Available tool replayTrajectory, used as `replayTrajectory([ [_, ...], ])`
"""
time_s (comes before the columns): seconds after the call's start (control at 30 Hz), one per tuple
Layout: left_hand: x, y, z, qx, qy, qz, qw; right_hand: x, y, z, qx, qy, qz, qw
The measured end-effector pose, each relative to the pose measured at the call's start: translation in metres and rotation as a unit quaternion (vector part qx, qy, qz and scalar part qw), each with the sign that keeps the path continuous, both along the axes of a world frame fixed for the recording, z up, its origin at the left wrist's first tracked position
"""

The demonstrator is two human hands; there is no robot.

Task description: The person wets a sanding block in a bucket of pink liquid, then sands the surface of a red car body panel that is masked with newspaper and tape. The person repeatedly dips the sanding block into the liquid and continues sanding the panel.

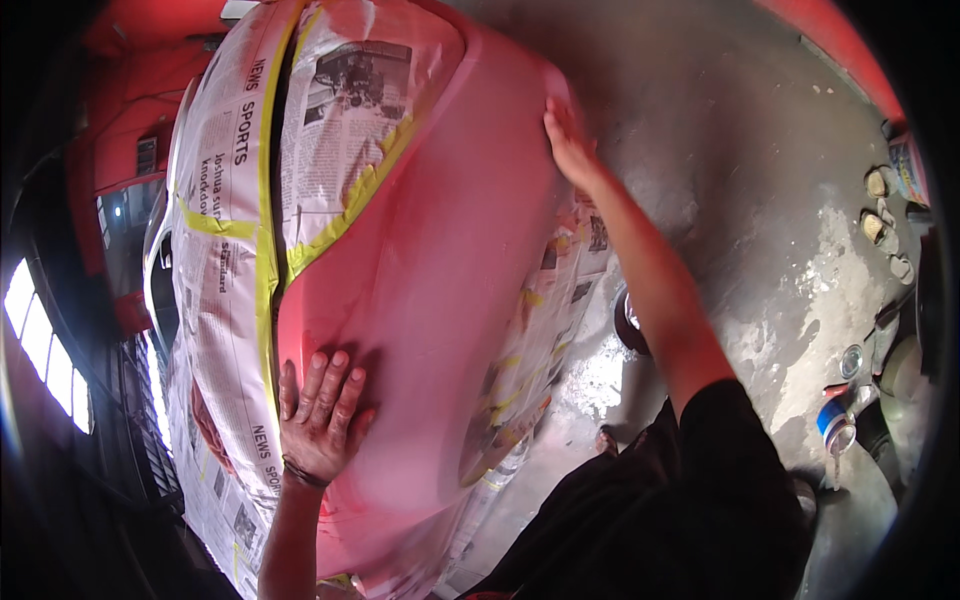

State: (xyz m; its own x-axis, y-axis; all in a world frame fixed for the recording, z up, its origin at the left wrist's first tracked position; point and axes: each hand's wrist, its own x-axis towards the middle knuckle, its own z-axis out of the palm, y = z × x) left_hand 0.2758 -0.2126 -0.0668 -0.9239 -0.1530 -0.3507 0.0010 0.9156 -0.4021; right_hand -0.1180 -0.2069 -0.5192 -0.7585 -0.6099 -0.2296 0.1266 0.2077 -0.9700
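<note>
A red car bumper (450, 247) with a dull, hazy pinkish surface fills the middle. My left hand (322, 416) lies flat on its lower left part, fingers spread, a dark band at the wrist. Farther up, my right hand (568, 146) rests against the bumper's upper right edge with the arm stretched out; neither hand holds a tool. Newspaper sheets (225, 300) cover the car body on the left, and another newspaper piece (330, 150) covers an area at the bumper's top. Yellow masking tape (315, 251) runs along the paper edges.
Masked lower parts (555, 292) lie along the bumper's right side. On the stained concrete floor (750, 225) at the right stand a blue and white can (832, 424), a clear round container (851, 361) and several small items. A dark round object (628, 319) is near my right arm.
</note>
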Motion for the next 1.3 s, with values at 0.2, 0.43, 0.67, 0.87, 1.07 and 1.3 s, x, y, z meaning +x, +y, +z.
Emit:
replayTrajectory([
  [0.2,0.006,-0.002,-0.006,-0.009,-0.001,-0.007,1.0,0.102,0.031,0.043,-0.131,0.026,-0.055,0.989],
  [0.43,0.016,0.004,-0.001,-0.02,-0.002,-0.002,1.0,0.194,0.06,0.087,-0.139,-0.135,-0.059,0.979],
  [0.67,-0.014,-0.005,-0.007,0.003,0.002,-0.024,1.0,0.112,0.028,0.025,-0.159,-0.102,-0.181,0.965],
  [0.87,0.015,0.007,0.004,-0.002,-0.002,0.012,1.0,0.273,0.105,0.173,-0.041,0.209,0.039,0.976],
  [1.07,-0.023,-0.002,-0.001,0.018,0.037,-0.033,0.999,0.027,0.031,0.055,-0.154,-0.064,-0.027,0.986],
  [1.3,0.001,0.008,0.002,0.001,0.041,0.007,0.999,0.28,0.101,0.23,-0.043,0.194,0.007,0.98],
])
